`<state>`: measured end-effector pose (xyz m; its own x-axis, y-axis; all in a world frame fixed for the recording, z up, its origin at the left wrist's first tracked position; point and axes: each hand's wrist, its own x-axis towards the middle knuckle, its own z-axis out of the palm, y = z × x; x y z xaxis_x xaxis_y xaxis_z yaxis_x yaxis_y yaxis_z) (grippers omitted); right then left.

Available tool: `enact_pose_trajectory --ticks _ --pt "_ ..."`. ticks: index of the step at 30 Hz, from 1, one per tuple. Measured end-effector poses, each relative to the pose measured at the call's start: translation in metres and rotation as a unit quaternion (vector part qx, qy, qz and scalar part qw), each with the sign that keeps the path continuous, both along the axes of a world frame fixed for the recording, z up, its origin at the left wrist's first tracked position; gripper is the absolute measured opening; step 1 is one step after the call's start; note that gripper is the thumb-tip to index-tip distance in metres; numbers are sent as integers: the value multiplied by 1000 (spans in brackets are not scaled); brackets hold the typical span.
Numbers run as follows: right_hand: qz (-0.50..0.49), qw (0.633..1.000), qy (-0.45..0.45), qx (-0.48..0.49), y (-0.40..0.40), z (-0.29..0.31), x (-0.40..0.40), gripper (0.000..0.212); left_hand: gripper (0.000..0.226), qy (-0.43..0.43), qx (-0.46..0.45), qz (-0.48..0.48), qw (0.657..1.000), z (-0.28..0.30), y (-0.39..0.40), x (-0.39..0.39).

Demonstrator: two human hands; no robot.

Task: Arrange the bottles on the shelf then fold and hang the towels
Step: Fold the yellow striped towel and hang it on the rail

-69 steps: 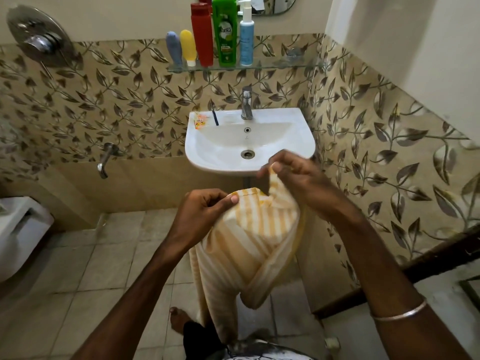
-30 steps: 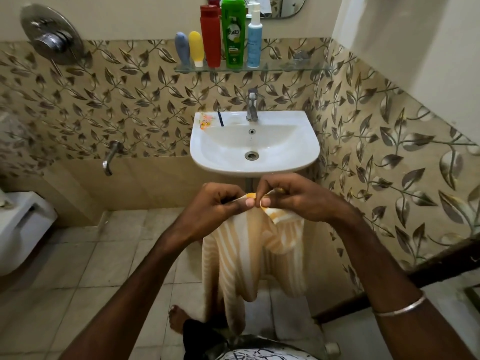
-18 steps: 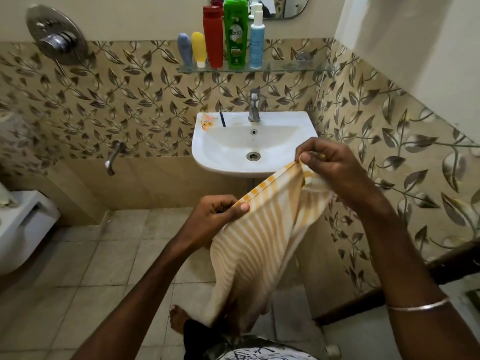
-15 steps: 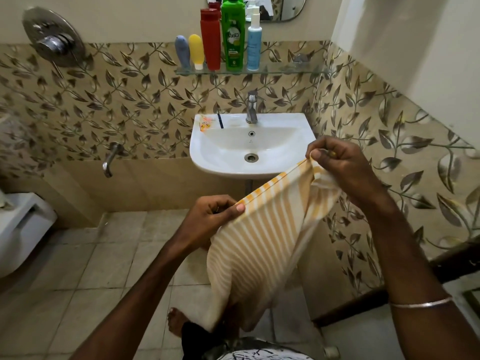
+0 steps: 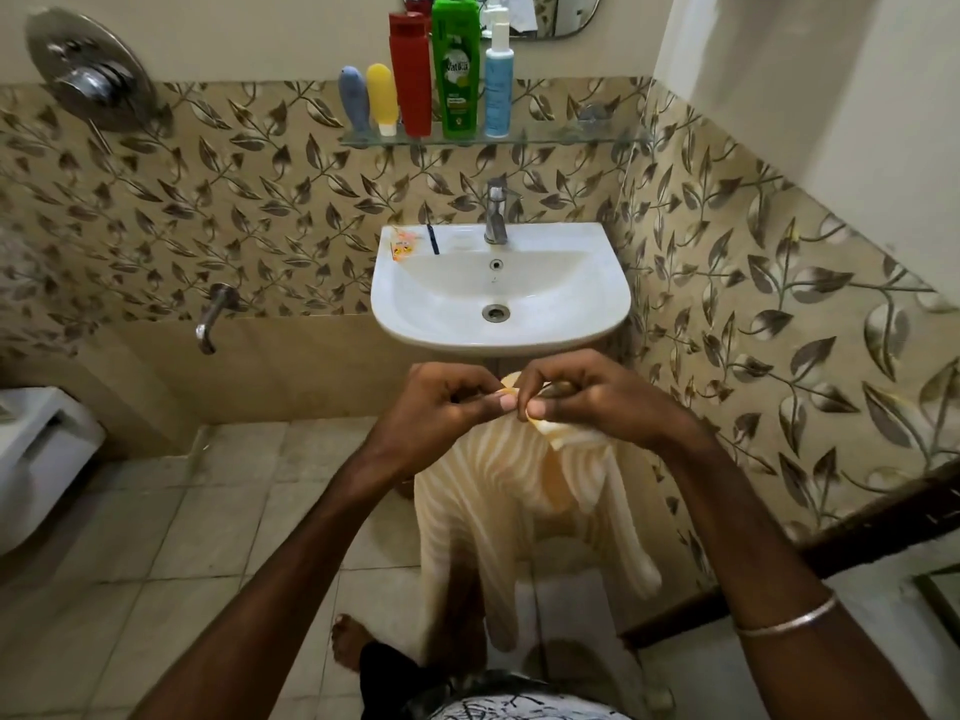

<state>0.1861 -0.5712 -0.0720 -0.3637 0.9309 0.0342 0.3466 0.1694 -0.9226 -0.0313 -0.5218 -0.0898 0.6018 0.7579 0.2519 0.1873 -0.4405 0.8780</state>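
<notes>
Your left hand (image 5: pixel 447 402) pinches towel (image 5: pixel 498 491) | right hand (image 5: pixel 587 397) pinches it too | both below sink (image 5: pixel 613 298)

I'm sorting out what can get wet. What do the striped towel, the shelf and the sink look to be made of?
Towel: thin woven cloth, matte; it drapes in soft folds.
Shelf: likely clear glass; the tiles show through it.
Sink: probably glazed ceramic; white, smooth, glossy.
</notes>
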Motion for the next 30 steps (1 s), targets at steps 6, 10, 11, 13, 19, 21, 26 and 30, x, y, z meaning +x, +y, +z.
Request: enact_pose_trajectory --ticks 6,10,11,13,19,21,26,30 --pt "-70 996 -36 53 3 7 3 8 16 -7 -84 17 996 -9 -5 -8" --pt "-121 990 -27 61 1 12 13 8 16 -34 -132 39 990 -20 -6 -11" --pt "-137 988 -18 62 -1 13 18 8 16 -41 -143 42 988 -21 -6 -13" --pt "-188 980 -4 68 -4 16 32 9 16 -36 -148 41 987 -25 -3 -19" --pt "-273 959 -49 52 -7 8 58 13 12 -37 -110 49 992 -24 1 -14" --pt "-219 973 -57 37 -10 5 50 14 10 -33 -91 41 994 -19 0 -7" --pt "-27 999 -21 -5 -13 -4 10 4 14 -6 -40 -10 999 -12 -1 6" --pt "-24 1000 -18 -4 -10 -7 1 6 13 -6 -55 -5 998 -6 1 0"
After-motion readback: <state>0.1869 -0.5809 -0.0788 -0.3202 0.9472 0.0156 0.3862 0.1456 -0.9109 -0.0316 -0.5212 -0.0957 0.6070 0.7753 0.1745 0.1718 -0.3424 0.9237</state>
